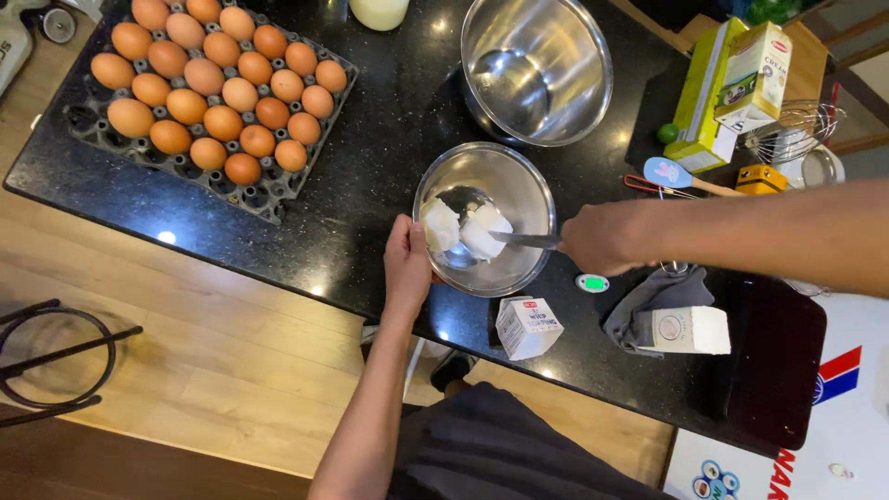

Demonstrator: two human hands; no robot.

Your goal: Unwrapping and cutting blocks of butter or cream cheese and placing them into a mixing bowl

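My left hand [406, 264] grips the near rim of a small steel bowl [519, 181] on the black counter. Inside the bowl lie white blocks of a soft, creamy stuff [463, 227]. My right hand [602, 239] holds the handle of a knife [523, 240], and the blade rests on the white blocks inside the bowl.
A tray of brown eggs [218, 93] sits at the far left. A larger empty steel bowl [537, 65] stands behind the small one. Two small white cartons [528, 326] [685, 330], a grey cloth [653, 296], green boxes [708, 93], a whisk [796, 130] and a spatula [681, 176] crowd the right.
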